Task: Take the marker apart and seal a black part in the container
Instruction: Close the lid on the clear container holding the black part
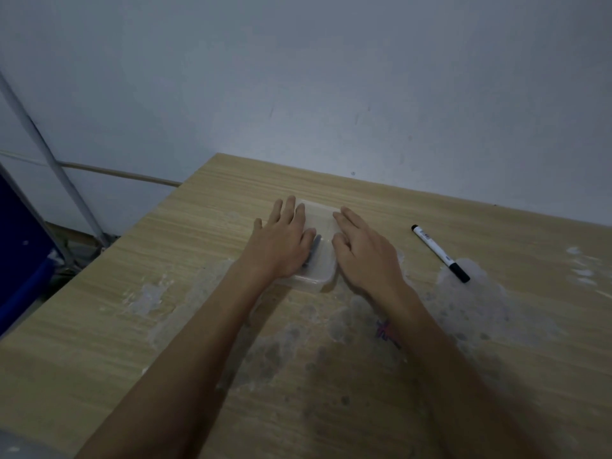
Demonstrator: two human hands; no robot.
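- Forearms come in bare from the bottom edge, both angling up toward the middle of the wooden table (pixel 364 409); smeared whitish patches and grey blotches mark the top beneath and between them
- Left hand (pixel 281 240) lies palm down, fingers spread and flat, on the left side of the clear plastic container (pixel 319 256); nothing gripped, just pressing on the lid
- Right hand (pixel 364 253) mirrors it on the right side, fingers straight and pointing away, also flat and unclenched; its heel hangs past the container's right edge
- Between the two hands, a dark grey-black part (pixel 314 250) shows through the translucent lid, lying lengthwise inside the container; whether the lid is fully snapped down, I cannot tell
- Over to the right, well apart from the hands, the marker (pixel 438 252) lies alone on the table; white barrel, black at both ends, near end resting on a whitish smear
- Room to move: bare tabletop all round the container; the table's far edge meets the pale wall (pixel 331 77) just beyond the fingertips; the left edge runs diagonally, dropping off toward a blue object (pixel 23 253) and a slanted white pole (pixel 56 167)
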